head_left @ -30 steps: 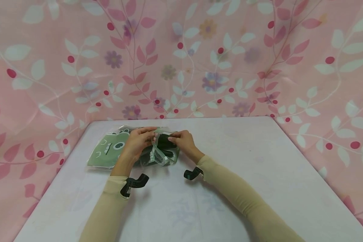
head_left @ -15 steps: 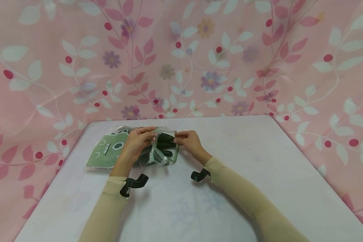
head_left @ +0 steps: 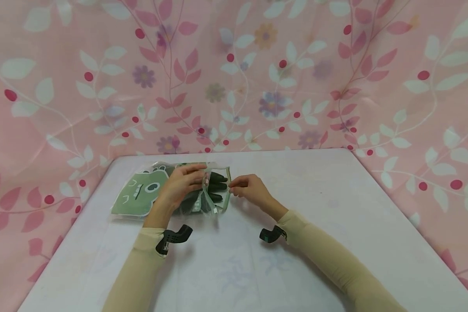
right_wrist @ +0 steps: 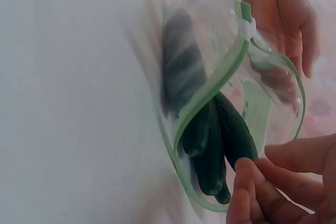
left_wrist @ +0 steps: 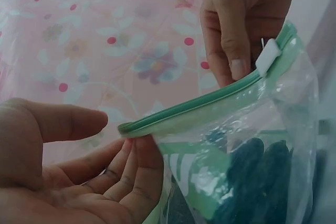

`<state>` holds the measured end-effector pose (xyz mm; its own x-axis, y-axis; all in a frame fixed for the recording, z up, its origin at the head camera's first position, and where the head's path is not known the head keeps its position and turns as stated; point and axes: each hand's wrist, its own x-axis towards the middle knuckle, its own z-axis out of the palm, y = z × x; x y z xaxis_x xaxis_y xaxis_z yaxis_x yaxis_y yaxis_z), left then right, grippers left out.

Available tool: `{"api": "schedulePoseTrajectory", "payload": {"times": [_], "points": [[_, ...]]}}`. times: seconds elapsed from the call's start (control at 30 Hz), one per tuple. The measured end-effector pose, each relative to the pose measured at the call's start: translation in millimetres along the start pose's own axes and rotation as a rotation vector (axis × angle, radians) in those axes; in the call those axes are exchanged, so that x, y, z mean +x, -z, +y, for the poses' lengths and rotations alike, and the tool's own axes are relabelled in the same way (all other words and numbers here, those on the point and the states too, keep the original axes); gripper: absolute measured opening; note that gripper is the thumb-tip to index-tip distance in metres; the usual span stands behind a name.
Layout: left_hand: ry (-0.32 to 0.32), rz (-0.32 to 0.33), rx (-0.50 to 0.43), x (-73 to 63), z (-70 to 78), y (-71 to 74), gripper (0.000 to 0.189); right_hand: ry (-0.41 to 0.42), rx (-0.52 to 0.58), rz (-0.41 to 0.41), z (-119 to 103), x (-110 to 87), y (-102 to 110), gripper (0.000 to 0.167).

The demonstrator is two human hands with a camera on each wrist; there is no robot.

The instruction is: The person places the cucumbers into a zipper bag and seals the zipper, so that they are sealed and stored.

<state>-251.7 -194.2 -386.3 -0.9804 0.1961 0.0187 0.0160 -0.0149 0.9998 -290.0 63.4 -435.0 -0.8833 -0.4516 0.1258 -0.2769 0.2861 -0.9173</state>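
Observation:
A clear zip bag with a green rim [right_wrist: 212, 85] lies with its mouth parted to the right. Several dark green cucumbers [right_wrist: 207, 150] are inside, their ends pointing at the opening. My left hand [head_left: 183, 184] is at the bag's upper side. In the left wrist view its fingers [left_wrist: 144, 166] touch the plastic below the rim's end, with the thumb held apart. My right hand [head_left: 251, 190] is at the mouth's right edge, fingers bent, close to one cucumber's tip; a gap shows between thumb and fingertips. A white slider [left_wrist: 269, 57] sits on the green zip.
A green cartoon-monster print [head_left: 138, 195] covers the left part of the bag. The bag lies on a white table [head_left: 316, 225] near its back left. Pink floral cloth [head_left: 273, 78] hangs behind the table. A black wrist camera [head_left: 273, 234] juts from each forearm.
My right hand has drawn back to the right, from inside the mouth to its edge. The opening looks wider and the cucumber ends show more. My left hand has shifted only slightly.

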Motion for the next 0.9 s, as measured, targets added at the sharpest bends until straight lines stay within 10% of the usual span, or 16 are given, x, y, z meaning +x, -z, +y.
{"api": "schedulePoseTrajectory", "payload": {"times": [0.67,0.9], "points": [[-0.014,-0.055,0.038,0.5,-4.0,-8.8,0.032,0.07,-0.075,-0.256,-6.0,-32.7,-25.8,0.031],[-0.048,-0.173,0.104,1.7,-3.9,-10.5,0.032,0.005,-0.024,-0.351,-8.4,-41.7,-33.6,0.03]]}}
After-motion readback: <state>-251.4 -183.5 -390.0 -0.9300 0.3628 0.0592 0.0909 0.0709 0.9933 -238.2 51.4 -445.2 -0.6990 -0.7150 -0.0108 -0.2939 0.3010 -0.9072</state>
